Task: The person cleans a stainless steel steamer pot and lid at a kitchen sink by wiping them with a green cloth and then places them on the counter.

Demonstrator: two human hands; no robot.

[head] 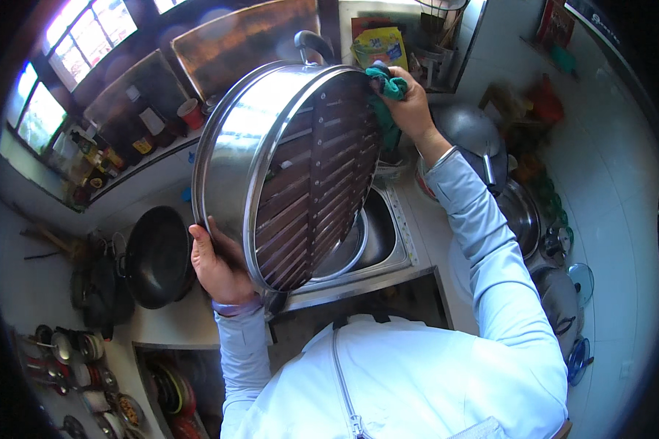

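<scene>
Tilted on its side before me is a large round metal steamer tier (232,159), its dark slatted rack (329,192) facing me. My left hand (223,269) supports it at the lower left, with the thumb up along the outer rim and part of the fingers behind the wall. At the upper right, my right hand (410,110) grips a crumpled green cloth (385,118) against the rim. A curved dark handle (316,45) sticks out from the top of the wall. The steamer hides part of the steel sink (381,230) and the metal basin (355,247) in it.
A black wok (158,258) rests on the counter to the left. Bottles (145,118) and a red cup (190,113) line the window ledge. Another wok (467,129) and several pots and lids stand along the right. Dishes (90,378) sit at lower left.
</scene>
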